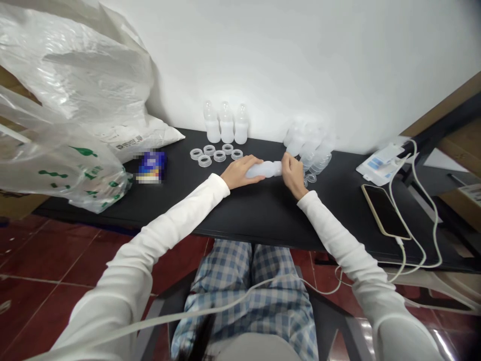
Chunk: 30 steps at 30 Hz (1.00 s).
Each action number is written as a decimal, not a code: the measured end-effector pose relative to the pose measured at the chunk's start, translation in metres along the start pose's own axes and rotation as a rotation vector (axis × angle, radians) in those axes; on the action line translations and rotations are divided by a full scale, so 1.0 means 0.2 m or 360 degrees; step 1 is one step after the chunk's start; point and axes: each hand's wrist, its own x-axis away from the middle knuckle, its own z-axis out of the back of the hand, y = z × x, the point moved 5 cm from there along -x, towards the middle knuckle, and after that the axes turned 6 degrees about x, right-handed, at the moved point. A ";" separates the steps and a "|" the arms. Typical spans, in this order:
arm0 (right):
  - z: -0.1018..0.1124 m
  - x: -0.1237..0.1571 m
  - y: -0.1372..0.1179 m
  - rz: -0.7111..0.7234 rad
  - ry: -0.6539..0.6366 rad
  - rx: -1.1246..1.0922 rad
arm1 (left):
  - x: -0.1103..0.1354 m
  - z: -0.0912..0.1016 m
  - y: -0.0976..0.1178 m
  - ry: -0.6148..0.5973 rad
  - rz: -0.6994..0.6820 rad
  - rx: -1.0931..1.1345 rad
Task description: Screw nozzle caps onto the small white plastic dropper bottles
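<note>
A white translucent baby bottle (265, 169) lies sideways between my two hands, above the black table. My left hand (242, 171) is wrapped round its base end. At the neck end, my right hand (293, 172) has its fingers closed; whether a small part sits in them is hidden. Three baby bottles with clear domed caps (226, 123) stand upright by the wall. In front of them lie several clear collar rings (219, 156). Just beyond my right hand are several white bottle bodies (298, 138), with clear caps (317, 161) and small loose pieces beside them.
Large white plastic bags (82, 75) fill the left side, near a blurred blue box (152, 166). On the right lie a phone (385, 210) with its white cable (402, 255) and a white case-like item (381, 163). The cable also crosses my lap. The table's front edge (255, 240) runs above my knees.
</note>
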 end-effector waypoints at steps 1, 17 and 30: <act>0.01 0.00 0.00 0.0044 0.0023 -0.0015 | 0.00 -0.01 0.00 0.0014 -0.0021 -0.0063; 0.13 0.03 -0.02 0.0581 0.0459 0.0556 | -0.13 -0.17 -0.08 0.0263 0.0383 -0.0400; 0.11 0.08 -0.02 0.0656 -0.0560 0.1113 | -0.29 -0.25 -0.20 0.0472 0.0716 -0.0379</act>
